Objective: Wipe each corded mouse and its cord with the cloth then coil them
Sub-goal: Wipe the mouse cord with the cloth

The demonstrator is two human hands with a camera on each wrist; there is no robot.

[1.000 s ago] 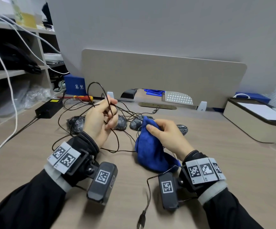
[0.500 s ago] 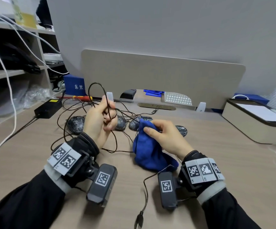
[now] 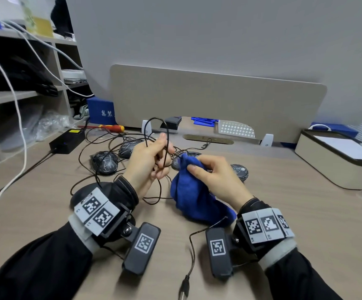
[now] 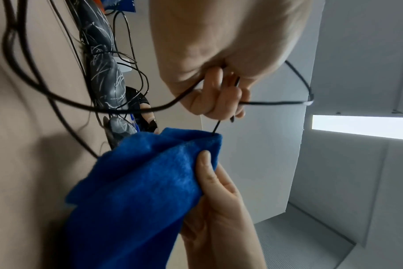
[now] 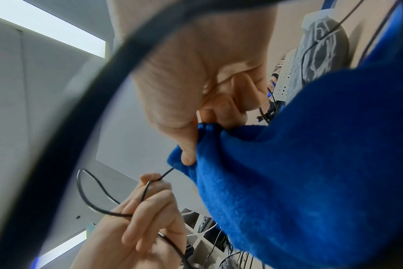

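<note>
Desk [image 3: 284,213]: mice [image 3: 105,162] lie beyond both hands. Cloth [image 3: 188,191] bunched in right hand [image 3: 214,178], thumb and fingers pinched closed through it onto cord [image 4: 219,125]. Left hand [image 3: 147,163] just beside, fingers curled around cord loops. Cord runs taut, fingers to fingers.

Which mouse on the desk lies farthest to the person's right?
The patterned mouse just beyond the right hand; the other mice lie left of the blue cloth.

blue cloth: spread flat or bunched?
Bunched. The blue cloth is gathered around the black cord in the right hand, its lower end resting on the desk.
</note>
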